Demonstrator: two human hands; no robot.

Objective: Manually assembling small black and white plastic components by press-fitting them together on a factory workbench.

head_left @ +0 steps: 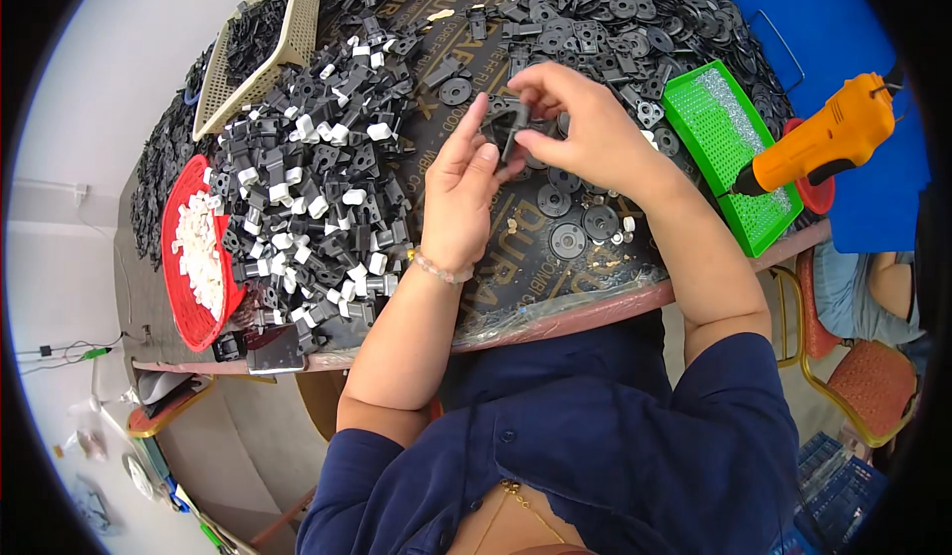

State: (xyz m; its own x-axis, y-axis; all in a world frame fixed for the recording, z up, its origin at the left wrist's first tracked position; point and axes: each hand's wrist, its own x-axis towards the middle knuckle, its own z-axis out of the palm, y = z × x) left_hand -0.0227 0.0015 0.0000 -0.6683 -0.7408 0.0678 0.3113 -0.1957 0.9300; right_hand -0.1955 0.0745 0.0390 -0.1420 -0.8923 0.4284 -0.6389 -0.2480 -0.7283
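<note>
Over the middle of the table, my left hand (461,198) and my right hand (590,138) meet around a black plastic part (511,130). Fingers of both hands close on it, and they cover much of its shape. Under and beside my hands lie loose black round discs (567,241) and a few small white pieces (628,225). To the left of my left hand spreads a heap of black plastic fittings (327,178), many with white caps on them. Several black flat plates and discs (615,19) are piled beyond my right hand.
A red basket (171,257) of small white pieces stands at the left. Behind it is a beige basket (297,19) of black parts. On the right, a green basket (759,228) holds small silvery pieces, with an orange electric screwdriver (828,133) above it. A red chair (873,386) stands beyond the table edge.
</note>
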